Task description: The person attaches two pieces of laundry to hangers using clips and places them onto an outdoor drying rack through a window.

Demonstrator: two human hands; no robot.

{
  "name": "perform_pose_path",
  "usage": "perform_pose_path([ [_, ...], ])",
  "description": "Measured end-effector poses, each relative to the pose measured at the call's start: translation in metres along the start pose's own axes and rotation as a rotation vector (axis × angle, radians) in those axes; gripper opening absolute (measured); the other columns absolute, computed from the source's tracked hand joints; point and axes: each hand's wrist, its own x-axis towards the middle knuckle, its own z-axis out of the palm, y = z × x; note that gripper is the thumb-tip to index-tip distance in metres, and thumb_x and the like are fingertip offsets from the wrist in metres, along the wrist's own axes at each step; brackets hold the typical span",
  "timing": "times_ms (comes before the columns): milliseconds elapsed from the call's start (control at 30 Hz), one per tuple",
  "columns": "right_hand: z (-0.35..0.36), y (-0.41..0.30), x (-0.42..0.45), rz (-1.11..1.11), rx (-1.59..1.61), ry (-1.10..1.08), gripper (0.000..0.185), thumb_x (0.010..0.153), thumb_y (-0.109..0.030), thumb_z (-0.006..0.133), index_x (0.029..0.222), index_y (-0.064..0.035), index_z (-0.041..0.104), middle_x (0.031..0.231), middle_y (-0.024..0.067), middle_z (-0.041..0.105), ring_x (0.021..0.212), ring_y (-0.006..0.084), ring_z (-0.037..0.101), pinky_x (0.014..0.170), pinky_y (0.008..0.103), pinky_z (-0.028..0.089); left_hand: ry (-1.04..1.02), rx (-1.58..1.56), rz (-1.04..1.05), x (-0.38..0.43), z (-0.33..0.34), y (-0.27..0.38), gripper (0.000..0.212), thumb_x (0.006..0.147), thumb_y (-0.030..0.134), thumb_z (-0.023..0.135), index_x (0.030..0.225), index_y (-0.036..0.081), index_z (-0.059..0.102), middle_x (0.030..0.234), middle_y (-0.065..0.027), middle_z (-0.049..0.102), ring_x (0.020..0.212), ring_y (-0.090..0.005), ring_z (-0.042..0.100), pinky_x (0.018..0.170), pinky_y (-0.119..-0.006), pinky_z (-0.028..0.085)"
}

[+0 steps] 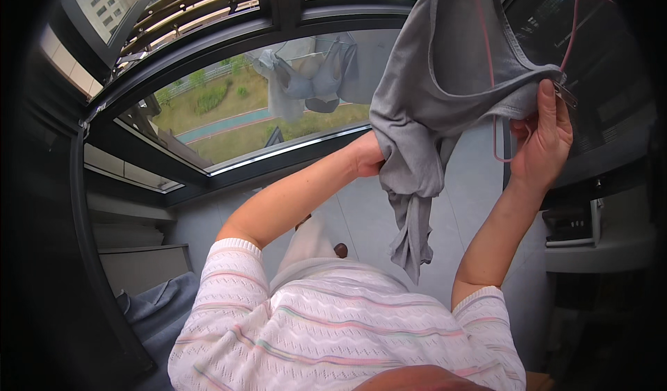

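A grey knit garment [411,130] with a deep rounded opening hangs before me, its lower part bunched and twisted. My left hand [369,154] reaches into the folds at its left side. Fabric gathers around that hand and hides the fingertips. At the right, my right hand [544,136] pinches the garment's edge, thumb on top. Just beside the thumb sits a metal clip [566,95] at the fabric's corner. A thin pink hanger [571,37] runs behind and through the garment, its lower loop passing by my right palm.
A dark-framed window [281,24] curves across the front and left. Laundry [312,78] shows through or in its glass. Grey floor tiles [333,219] lie below. Grey-blue cloth [161,297] rests at lower left. A pale ledge [599,253] juts in at the right.
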Motion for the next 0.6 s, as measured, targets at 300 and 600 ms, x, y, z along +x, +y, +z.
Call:
perform_pose_path([
  [300, 0.127, 0.010, 0.145, -0.265, 0.043, -0.077, 0.009, 0.079, -0.018, 0.063, 0.080, -0.0092, 0.062, 0.060, -0.0020, 0.056, 0.042, 0.0056, 0.045, 0.036, 0.0193, 0.035, -0.193, 0.026, 0.607, 0.139, 0.005, 0.273, 0.027, 0.090, 0.023, 0.043, 0.095, 0.003, 0.060, 0.095, -0.0106, 0.063, 0.087, -0.0232, 0.060, 0.080, -0.036, 0.049],
  [600, 0.189, 0.106, 0.284, -0.205, -0.167, -0.416, 0.013, 0.080, -0.020, 0.063, 0.082, -0.0073, 0.062, 0.057, -0.0033, 0.053, 0.040, 0.0030, 0.042, 0.032, 0.0175, 0.030, 0.271, 1.217, 0.111, 0.253, -0.086, 0.352, 0.029, 0.088, 0.025, 0.048, 0.111, 0.007, 0.053, 0.106, -0.0100, 0.059, 0.095, -0.0250, 0.058, 0.080, -0.039, 0.049],
])
